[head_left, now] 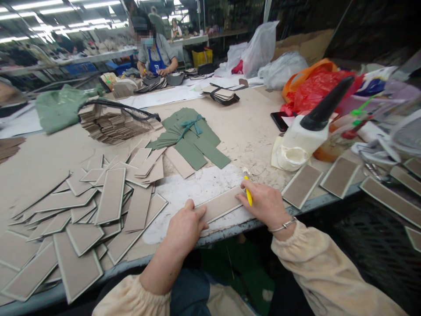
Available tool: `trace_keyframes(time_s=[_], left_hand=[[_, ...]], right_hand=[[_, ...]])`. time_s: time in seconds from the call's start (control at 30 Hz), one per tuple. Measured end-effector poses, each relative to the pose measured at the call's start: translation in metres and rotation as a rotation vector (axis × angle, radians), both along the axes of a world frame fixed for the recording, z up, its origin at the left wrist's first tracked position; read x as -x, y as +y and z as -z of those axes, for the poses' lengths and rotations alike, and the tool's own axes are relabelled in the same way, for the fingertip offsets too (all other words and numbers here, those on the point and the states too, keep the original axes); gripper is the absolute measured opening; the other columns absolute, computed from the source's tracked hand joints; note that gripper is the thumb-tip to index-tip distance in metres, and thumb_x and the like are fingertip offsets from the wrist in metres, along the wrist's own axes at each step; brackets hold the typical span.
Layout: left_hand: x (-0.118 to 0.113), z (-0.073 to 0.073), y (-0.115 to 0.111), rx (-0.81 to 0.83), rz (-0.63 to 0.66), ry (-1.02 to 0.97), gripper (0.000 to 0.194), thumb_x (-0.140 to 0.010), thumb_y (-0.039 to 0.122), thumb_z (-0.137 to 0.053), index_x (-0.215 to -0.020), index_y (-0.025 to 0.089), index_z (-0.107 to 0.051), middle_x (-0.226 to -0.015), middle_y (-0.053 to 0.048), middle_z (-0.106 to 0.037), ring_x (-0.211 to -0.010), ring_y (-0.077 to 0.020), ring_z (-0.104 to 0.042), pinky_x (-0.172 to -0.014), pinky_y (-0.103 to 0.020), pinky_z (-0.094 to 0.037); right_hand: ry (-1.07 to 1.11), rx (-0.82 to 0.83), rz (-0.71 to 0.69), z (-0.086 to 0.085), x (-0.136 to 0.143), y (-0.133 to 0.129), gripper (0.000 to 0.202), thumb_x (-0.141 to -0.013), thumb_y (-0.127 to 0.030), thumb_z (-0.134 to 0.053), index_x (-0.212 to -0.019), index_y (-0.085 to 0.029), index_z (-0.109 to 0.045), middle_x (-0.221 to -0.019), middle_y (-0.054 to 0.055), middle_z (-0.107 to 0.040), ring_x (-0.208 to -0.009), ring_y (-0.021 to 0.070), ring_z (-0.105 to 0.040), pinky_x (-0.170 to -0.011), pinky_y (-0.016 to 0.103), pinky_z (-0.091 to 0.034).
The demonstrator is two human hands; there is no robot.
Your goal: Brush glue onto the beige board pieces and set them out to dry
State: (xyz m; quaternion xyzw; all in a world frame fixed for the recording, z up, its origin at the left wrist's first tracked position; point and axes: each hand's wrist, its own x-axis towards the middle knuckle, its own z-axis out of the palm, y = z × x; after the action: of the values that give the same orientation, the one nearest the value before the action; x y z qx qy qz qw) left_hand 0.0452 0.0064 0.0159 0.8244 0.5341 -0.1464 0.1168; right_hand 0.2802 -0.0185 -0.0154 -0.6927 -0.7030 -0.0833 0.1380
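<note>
A flat beige rectangular panel (220, 204) with a pale edge lies on the whitish, glue-stained patch near the table's front edge. The fingers of my left hand (184, 226) are closed at its left end, with thumb and index finger on the panel. My right hand (266, 204) grips a small yellow-handled brush (247, 192), its pale tip pointing up and away from me. Fingertips of that same hand touch the panel's right end. To the left spreads a loose heap of similar panels (110, 195). Beyond the panel lies a tied bundle of green pieces (194, 136).
At right stand a white bottle with a black spout (302, 136) and a phone (279, 121). More panels (301, 185) overhang the front edge. A banded stack (112, 120) sits at back left, plastic bags (315, 85) at back right. A co-worker (157, 57) works across the table.
</note>
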Motion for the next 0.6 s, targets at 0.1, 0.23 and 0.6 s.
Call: trace_keyframes(time_s=[0.1, 0.23, 0.6], left_hand=[[0.000, 0.001, 0.000, -0.003, 0.005, -0.013, 0.032, -0.082, 0.041, -0.061, -0.113, 0.034, -0.059, -0.108, -0.004, -0.050, -0.081, -0.0191, -0.061, -0.066, -0.028, -0.044], [0.002, 0.003, 0.000, -0.033, 0.016, -0.026, 0.032, -0.080, 0.041, -0.063, -0.111, 0.033, -0.060, -0.109, -0.004, -0.050, -0.085, -0.0210, -0.061, -0.067, -0.029, -0.044], [0.005, 0.004, 0.003, -0.045, 0.011, -0.078, 0.040, -0.077, 0.039, -0.068, -0.115, 0.028, -0.058, -0.114, -0.005, -0.054, -0.094, -0.0234, -0.060, -0.072, -0.031, -0.046]], right_hand=[[0.037, -0.044, -0.054, -0.003, -0.011, 0.000, 0.013, -0.086, -0.034, -0.057, -0.094, -0.023, -0.058, -0.080, 0.003, -0.069, -0.074, 0.0199, -0.064, -0.059, 0.029, -0.035], [0.162, -0.085, -0.150, -0.007, -0.028, 0.001, 0.014, -0.088, -0.028, -0.053, -0.099, -0.020, -0.057, -0.090, 0.005, -0.069, -0.082, 0.0208, -0.065, -0.070, 0.029, -0.043], [0.350, -0.025, -0.301, 0.004, -0.037, 0.005, 0.017, -0.087, -0.020, -0.052, -0.104, -0.020, -0.054, -0.100, 0.008, -0.067, -0.093, 0.0222, -0.065, -0.082, 0.035, -0.050]])
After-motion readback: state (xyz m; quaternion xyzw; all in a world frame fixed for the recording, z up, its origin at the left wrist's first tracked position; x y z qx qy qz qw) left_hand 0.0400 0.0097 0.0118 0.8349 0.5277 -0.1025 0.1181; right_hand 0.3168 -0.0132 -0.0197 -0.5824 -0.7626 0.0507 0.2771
